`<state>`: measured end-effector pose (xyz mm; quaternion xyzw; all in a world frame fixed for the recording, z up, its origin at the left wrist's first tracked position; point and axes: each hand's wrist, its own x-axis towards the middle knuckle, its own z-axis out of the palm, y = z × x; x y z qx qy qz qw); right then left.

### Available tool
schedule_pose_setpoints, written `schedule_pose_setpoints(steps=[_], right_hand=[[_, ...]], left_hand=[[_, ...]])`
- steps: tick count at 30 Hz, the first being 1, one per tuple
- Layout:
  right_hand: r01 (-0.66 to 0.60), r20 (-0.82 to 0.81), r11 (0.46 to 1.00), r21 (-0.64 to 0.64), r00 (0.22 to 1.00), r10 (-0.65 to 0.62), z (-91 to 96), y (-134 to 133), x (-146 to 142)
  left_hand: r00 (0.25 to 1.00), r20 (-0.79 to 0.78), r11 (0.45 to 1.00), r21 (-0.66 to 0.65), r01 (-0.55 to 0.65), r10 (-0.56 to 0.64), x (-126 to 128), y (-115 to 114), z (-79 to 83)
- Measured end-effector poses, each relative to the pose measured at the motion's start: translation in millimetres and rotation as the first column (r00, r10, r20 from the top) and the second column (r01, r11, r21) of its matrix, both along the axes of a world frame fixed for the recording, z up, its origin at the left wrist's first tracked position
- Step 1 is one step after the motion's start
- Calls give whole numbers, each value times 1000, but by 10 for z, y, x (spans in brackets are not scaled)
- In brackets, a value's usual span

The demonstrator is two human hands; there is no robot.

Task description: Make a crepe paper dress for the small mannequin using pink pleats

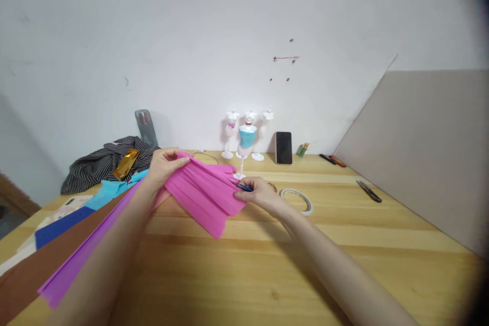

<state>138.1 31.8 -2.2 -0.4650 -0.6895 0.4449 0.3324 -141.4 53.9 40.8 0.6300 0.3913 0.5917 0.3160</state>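
A sheet of bright pink crepe paper point(206, 196) hangs in folds above the table, pinched at its upper left by my left hand point(168, 165). My right hand point(262, 194) is closed on small scissors with blue on them point(244, 187); their tips lie against the right part of the pink paper. Whether the blades are apart is too small to tell. Just behind the paper stands a mini mannequin in a light blue wrap point(247, 136), its base partly covered by the paper and my right hand.
Behind are several white mini mannequins point(268, 117), a phone point(283, 147) and a small green bottle point(303, 150). Tape rolls point(308, 208) and dark scissors point(369, 191) lie right. Coloured paper sheets point(64, 252), striped cloth point(99, 163) and a flask point(146, 127) are left.
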Motion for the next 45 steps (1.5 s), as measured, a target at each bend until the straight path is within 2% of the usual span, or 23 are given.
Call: schedule_pose_setpoints(steps=[3,8,12,15,17,20,23,27,32,35,38,40,42,45], right_hand=[[-59,62,998,19,996,57,-6,0,36],[-183,135,983,14,974,179,19,-22,81],[-239,148,971,-15,960,238,97,-60,132],[-117,74,993,33,991,115,129,-59,173],[-2,-68,997,83,998,7,114,-33,186],[92,-241,995,49,967,-77,45,15,179],[100,-304,995,-12,947,-99,-15,31,154],[83,-386,996,24,920,-68,4,4,121],[294,-390,952,82,889,-241,35,28,87],[378,-408,907,185,869,-279,22,54,98],[410,-370,827,385,889,-269,28,57,141],[417,-331,721,553,904,-269,34,52,178],[400,-299,582,709,917,-265,24,47,212],[296,-221,386,874,949,-226,-30,32,243]], left_hand=[[999,53,999,-34,14,-12,-29,14,12],[997,16,995,-58,78,-77,-152,-24,60],[996,91,997,-70,11,-4,-225,-29,65],[982,173,994,-94,-57,73,-217,-13,51],[970,217,991,-104,-87,108,-179,-5,45],[952,279,989,-119,-93,123,-103,-3,39],[934,324,985,-130,-112,149,-36,-12,29],[925,331,980,-127,-153,187,37,-49,26],[938,314,985,-134,-110,147,132,-124,57],[947,299,990,-115,-84,115,171,-155,71],[957,272,993,-90,-77,99,179,-171,78],[965,249,995,-75,-70,87,168,-175,78],[969,238,997,-60,-57,70,148,-175,74],[965,258,998,-46,-32,43,115,-162,63]])
